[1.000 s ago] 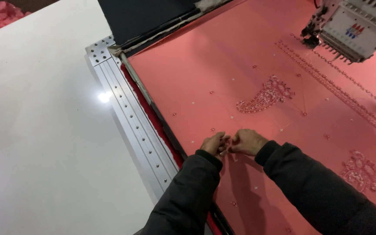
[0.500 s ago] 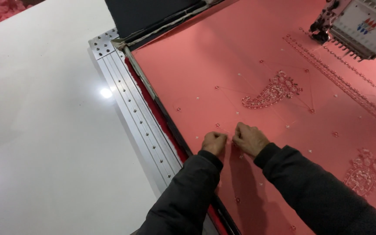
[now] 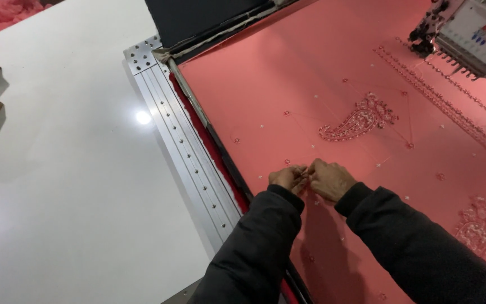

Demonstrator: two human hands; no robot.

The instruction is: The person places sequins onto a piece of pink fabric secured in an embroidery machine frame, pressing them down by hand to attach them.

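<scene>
Coral-pink fabric (image 3: 322, 73), stretched flat, beaded paisley motif (image 3: 358, 117) near centre. Left edge bounded by dark clamp strip and silver aluminium rail (image 3: 189, 163) with rivets; beyond it, broad white tabletop (image 3: 57, 186). Embroidery machine head (image 3: 471, 34) at upper right, well apart from hands. Left hand (image 3: 288, 178) and right hand (image 3: 328, 179), both in dark sleeves, knuckles touching, fingers curled and pinched together over one small spot on fabric just beside clamp strip; pinched item too small to identify.

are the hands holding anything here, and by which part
It cannot be told for sure. The left hand and right hand meet fingertip to fingertip on the pink fabric, perhaps pinching something too small to see.
</scene>
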